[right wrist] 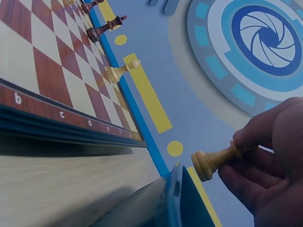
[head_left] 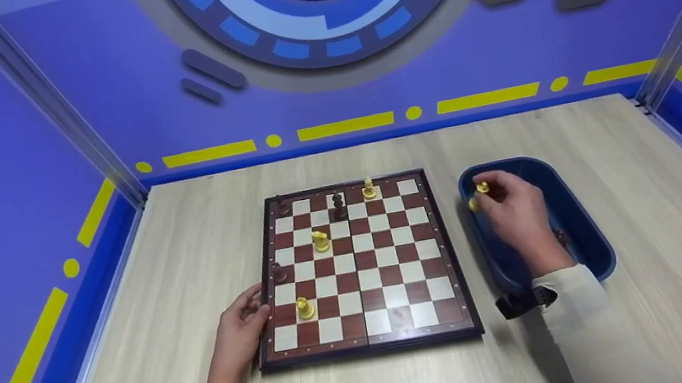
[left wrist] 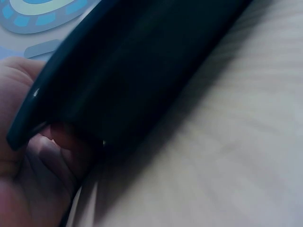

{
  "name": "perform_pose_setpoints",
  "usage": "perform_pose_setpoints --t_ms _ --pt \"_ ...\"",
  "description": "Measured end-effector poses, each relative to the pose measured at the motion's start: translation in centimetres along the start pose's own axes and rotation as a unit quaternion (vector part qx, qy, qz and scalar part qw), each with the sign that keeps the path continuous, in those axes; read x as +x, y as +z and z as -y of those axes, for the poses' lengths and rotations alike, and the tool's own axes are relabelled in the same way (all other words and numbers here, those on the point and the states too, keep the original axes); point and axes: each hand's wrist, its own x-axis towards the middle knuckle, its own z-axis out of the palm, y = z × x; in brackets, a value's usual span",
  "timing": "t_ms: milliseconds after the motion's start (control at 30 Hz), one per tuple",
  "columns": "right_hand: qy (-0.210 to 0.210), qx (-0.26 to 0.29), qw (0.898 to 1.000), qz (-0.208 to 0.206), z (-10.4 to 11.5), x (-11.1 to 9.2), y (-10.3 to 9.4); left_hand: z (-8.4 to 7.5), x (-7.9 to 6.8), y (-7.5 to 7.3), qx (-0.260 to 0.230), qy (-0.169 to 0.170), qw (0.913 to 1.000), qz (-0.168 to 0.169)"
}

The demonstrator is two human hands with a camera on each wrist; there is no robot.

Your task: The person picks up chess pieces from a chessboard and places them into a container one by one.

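Observation:
A brown-and-white chessboard (head_left: 378,346) lies on the table. My left hand (head_left: 242,334) grips its left edge; in the left wrist view the fingers (left wrist: 45,161) curl at the dark rim (left wrist: 118,71). Over the near-left rim of a dark blue bin (head_left: 578,217), my right hand (head_left: 516,209) pinches a pale yellow chess piece (right wrist: 213,161), tilted, with its base out and its top hidden by the fingers. On the board stand a yellow knight (head_left: 320,242), a yellow rook-like piece (head_left: 305,309), another yellow piece (head_left: 369,190) and a tall dark piece (head_left: 339,208).
Two more dark pieces stand along the board's left side, one at the far corner (head_left: 282,207), one midway (head_left: 279,273). Dark pieces (head_left: 561,238) lie in the bin, right of the board. Blue-purple panels (head_left: 341,100) wall the table (head_left: 203,219) at the back and sides.

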Motion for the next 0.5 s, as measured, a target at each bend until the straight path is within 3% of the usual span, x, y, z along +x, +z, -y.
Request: perform_pose_setpoints --t_ms 500 --pt "0.004 -0.01 1.0 -0.014 -0.7 -0.14 -0.02 0.21 0.22 -0.06 0.033 -0.019 0.9993 -0.004"
